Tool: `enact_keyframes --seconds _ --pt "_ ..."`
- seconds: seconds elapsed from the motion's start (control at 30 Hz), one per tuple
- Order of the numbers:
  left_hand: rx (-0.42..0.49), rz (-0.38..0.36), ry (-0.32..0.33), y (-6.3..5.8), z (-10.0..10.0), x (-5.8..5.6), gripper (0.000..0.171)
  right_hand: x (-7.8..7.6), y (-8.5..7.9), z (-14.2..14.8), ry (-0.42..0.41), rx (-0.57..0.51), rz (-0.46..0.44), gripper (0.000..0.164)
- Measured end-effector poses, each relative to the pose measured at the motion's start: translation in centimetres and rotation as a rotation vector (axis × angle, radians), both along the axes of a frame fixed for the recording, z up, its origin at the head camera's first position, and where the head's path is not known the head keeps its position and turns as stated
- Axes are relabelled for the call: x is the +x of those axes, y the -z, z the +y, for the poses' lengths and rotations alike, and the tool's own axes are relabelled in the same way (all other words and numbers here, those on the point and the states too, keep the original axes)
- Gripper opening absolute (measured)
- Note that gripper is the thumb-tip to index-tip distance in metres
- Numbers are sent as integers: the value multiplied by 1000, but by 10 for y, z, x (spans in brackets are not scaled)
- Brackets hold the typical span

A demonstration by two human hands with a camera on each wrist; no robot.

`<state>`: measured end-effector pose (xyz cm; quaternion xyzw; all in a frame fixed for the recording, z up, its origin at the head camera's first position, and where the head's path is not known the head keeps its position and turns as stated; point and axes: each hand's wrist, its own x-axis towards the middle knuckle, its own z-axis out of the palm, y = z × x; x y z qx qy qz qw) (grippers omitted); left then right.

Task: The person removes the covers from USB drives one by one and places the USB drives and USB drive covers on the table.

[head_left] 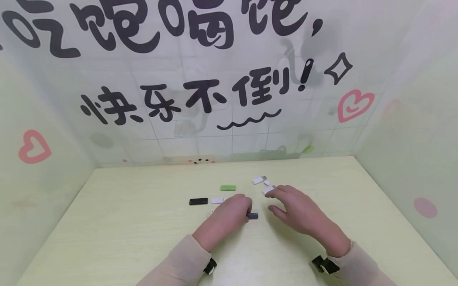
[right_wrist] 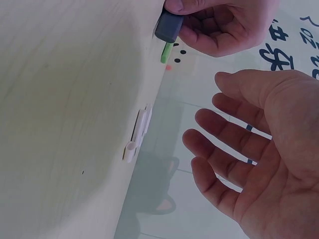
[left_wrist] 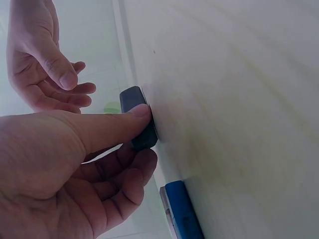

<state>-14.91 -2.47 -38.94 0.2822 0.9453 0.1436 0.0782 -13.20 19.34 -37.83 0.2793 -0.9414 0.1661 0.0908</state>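
My left hand (head_left: pixel 229 212) pinches a dark blue-grey USB stick (head_left: pixel 252 216) between thumb and fingers, low over the table. The left wrist view shows that stick (left_wrist: pixel 131 99) under the thumb, with a blue stick-shaped piece (left_wrist: pixel 184 209) close by on the table. To the right, my right hand (head_left: pixel 298 208) hovers with relaxed, spread fingers and holds nothing. Beyond its fingertips lies a white USB stick (head_left: pixel 268 190), partly covered by the hand in the head view. Another white USB stick (head_left: pixel 258 180) with a metal plug and a small white cap (head_left: pixel 266 182) lie just behind.
A green stick (head_left: pixel 228 188) lies farther back on the pale wooden table (head_left: pixel 125 238). Left of my left hand are a black stick (head_left: pixel 198 201) and a white one (head_left: pixel 217 200). Printed walls (head_left: pixel 200 135) enclose the table at the back and both sides.
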Motion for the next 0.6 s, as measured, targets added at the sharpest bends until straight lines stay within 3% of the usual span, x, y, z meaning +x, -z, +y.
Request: enact_keyframes --seconds 0.3,0.6 --pt "20 13 -4 1 -3 -2 14 -1 -3 -2 1 8 -3 31" --pt "68 83 -28 -5 -16 -1 10 -5 -6 -7 -44 5 28 29"
